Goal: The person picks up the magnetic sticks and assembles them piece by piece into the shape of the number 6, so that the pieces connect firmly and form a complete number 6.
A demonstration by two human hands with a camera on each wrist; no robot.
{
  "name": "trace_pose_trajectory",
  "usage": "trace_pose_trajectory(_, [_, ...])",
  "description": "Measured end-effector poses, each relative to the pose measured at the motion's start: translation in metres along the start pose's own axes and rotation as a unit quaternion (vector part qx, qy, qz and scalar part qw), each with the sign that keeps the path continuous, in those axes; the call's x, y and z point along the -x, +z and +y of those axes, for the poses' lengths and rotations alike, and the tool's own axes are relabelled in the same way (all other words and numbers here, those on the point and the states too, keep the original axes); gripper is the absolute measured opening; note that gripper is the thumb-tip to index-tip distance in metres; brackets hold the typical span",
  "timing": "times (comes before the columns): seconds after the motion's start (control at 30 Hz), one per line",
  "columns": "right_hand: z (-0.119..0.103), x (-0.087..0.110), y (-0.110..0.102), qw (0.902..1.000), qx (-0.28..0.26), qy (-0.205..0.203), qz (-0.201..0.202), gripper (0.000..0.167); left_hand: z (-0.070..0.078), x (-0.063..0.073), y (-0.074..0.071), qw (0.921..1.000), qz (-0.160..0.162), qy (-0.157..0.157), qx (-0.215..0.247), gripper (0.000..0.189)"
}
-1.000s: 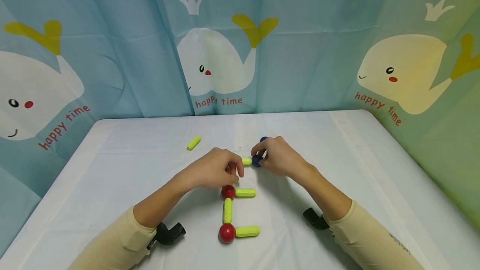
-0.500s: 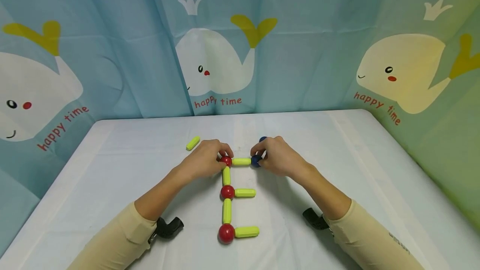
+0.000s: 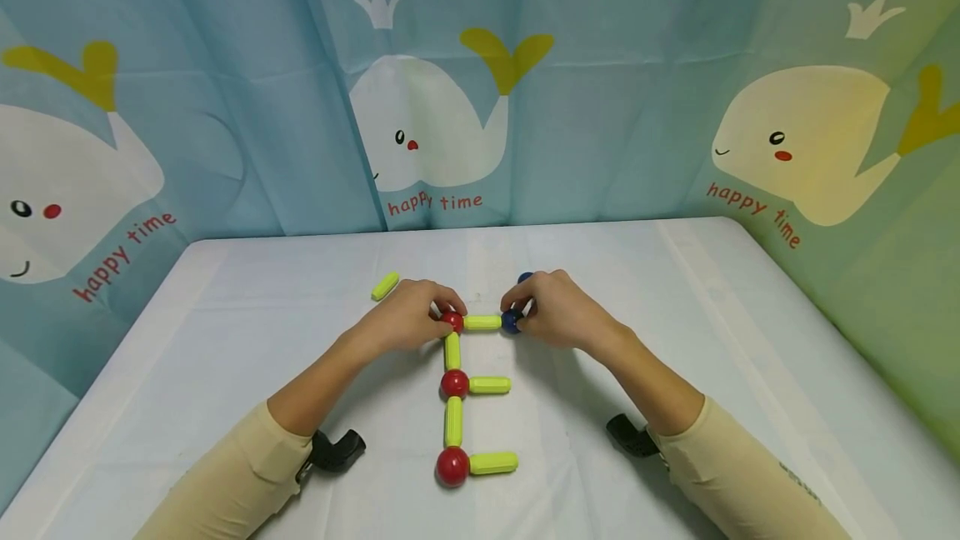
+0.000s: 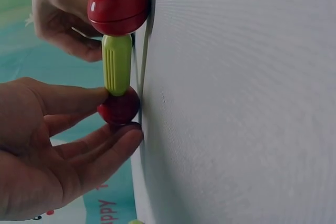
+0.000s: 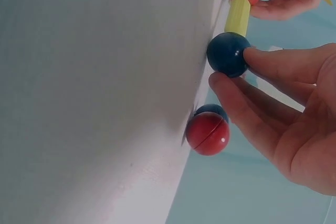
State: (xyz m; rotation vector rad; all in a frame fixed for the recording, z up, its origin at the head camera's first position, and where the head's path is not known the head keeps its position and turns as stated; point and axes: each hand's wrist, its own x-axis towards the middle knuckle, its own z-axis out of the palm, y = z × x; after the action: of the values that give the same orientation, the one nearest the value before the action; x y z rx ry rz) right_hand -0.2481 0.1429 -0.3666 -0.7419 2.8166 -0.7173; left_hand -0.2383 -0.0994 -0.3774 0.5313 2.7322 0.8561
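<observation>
My left hand [image 3: 408, 317] pinches the far red ball [image 4: 119, 106] between thumb and fingers. A yellow-green rod [image 3: 482, 322] runs from that ball to a dark blue ball [image 5: 228, 54], which my right hand [image 3: 561, 312] pinches from the right. Towards me, another rod [image 3: 452, 352] links the far red ball to the middle red ball [image 3: 454, 384], and a further rod [image 3: 453, 422] reaches the near red ball [image 3: 453, 467]. Short rods stick out rightward from the middle ball [image 3: 490, 385] and the near ball [image 3: 493, 463].
A loose yellow-green rod [image 3: 386, 286] lies beyond my left hand on the white table [image 3: 262, 315]. Past my right hand sit a red ball [image 5: 208, 134] and another blue ball [image 5: 211, 109]. A patterned curtain [image 3: 615, 140] hangs behind the table.
My left hand has moved away from me and slightly left, from above the middle red ball to the far red ball, which it now pinches. The right hand stays on the blue ball.
</observation>
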Motion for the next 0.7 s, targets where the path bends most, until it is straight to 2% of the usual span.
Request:
trace_pose_trajectory(0.23, [0.002,0.001,-0.006,1.0,-0.006,-0.002,-0.005,0.023,-0.001,0.0,0.0,1.0,0.0,-0.004,0.001,0.021])
trace_pose_trajectory(0.47, [0.006,0.001,-0.017,0.9998,0.006,0.018,0.0,0.024,0.002,0.001,-0.001,0.9999,0.002,-0.01,0.008,0.021])
trace_pose_trajectory(0.7, [0.012,0.003,-0.027,0.9993,-0.012,0.032,0.013,0.022,0.003,0.002,-0.001,0.9999,0.001,-0.012,0.012,0.021])
